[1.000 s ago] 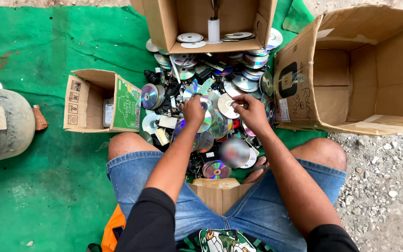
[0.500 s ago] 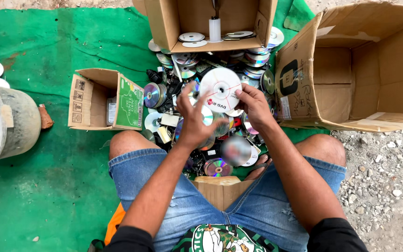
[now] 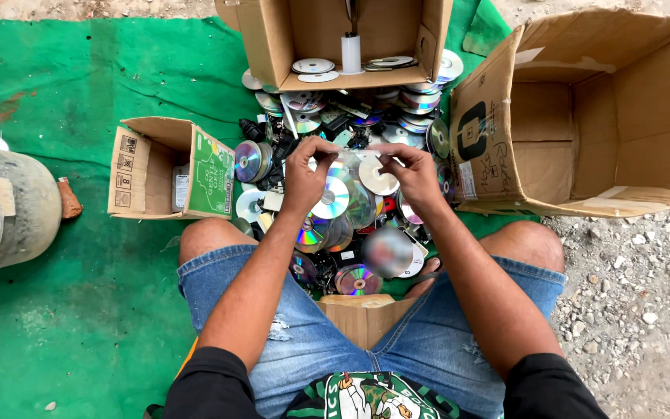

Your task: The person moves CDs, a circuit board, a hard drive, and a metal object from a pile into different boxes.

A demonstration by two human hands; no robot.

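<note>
**Two hands on a disc, above the pile**

Two hands meet over a heap of discs (image 3: 350, 202) between the person's knees. Left hand (image 3: 308, 174): fingers curled, thumb and fingertips pinching the near rim of a thin clear disc (image 3: 348, 157) held edge-up. Right hand (image 3: 412, 174): fingers pinched on the same disc's opposite rim. Both are closed on it; neither is spread.

Held disc: almost see-through, pale, with a faint glint along its top edge. Label side or bare side, cannot tell. It sits clear of the heap, in the air just above it.

Just below the hands: a silver disc (image 3: 332, 199) with a rainbow sheen, partly under the left hand, and a white-faced disc (image 3: 378, 177) beside the right hand. The heap holds more shiny discs and dark plastic bits, overlapping loosely.

Edges and room:
- Ahead: an open cardboard box (image 3: 273, 46) with a few discs and a white spindle (image 3: 350, 53) inside, its front flap touching the heap's far edge.
- Right: a large cardboard box (image 3: 630, 101) lying on its side, its opening toward the camera, its near wall just beside the right hand.
- Left: a small box (image 3: 145, 167) lying on its side, close to the heap.
- Far left: a grey bucket (image 3: 17, 209), well apart.
- Floor: green tarp (image 3: 79, 310) with open area to the left; gravel (image 3: 637, 310) to the right.
- Near side: both thighs in denim shorts (image 3: 304, 341) hem the heap in.
</note>
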